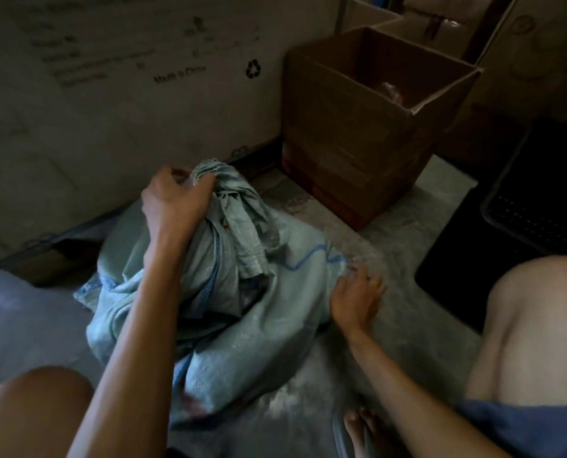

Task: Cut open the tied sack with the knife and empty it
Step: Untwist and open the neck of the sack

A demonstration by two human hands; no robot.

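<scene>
A pale green woven sack (242,325) lies slumped on the floor between my knees, its bunched neck pointing up and away from me. My left hand (173,196) is closed around that gathered neck (209,173). A thin blue cord (312,256) runs across the sack's right side. My right hand (358,295) rests at the sack's right edge with fingers spread, just below the cord's end; whether its fingertips pinch the cord I cannot tell. No knife is visible.
An open brown cardboard box (368,133) stands at the back right. A large printed carton (110,77) forms a wall behind the sack. A black ridged mat (523,209) lies to the right. My bare foot (361,428) is at the bottom centre.
</scene>
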